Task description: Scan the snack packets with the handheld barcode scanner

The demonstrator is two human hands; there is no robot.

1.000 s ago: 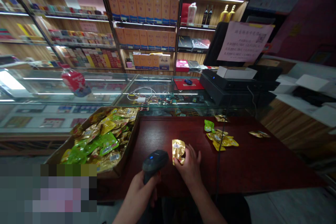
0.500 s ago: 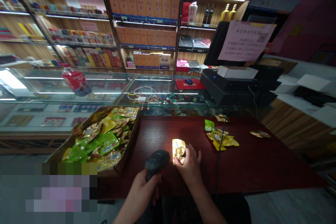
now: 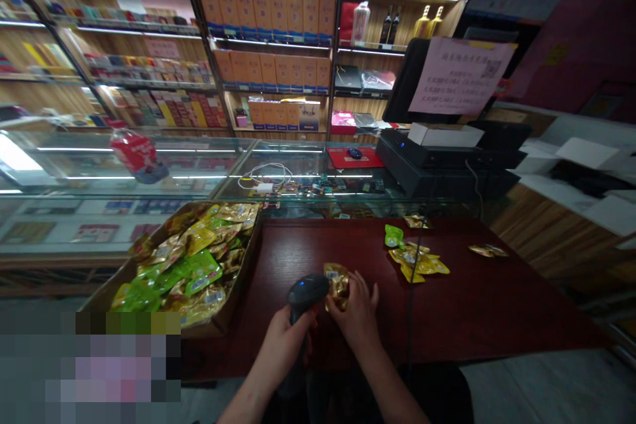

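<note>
Gold packet (image 3: 336, 273) partly covered, print on the pink sign (image 3: 460, 76) blurred
Fingers (image 3: 356, 286) of the right hand (image 3: 356, 311) hide the packet's right side; the left hand (image 3: 288, 338) covers much of the scanner's (image 3: 308, 290) grip; pixel blocks (image 3: 114, 358) mask the carton's (image 3: 226, 324) near-left corner

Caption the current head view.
Left hand holds a scanner beside a gold packet gripped by the right hand.

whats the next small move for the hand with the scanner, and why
Probably tilt the barcode scanner slightly with the left hand to aim at the pale patch on the gold packet. The scanner's head is near the packet's left edge in view, no scanning beam shows on it, and the right hand holds the packet with that patch uncovered.
</note>
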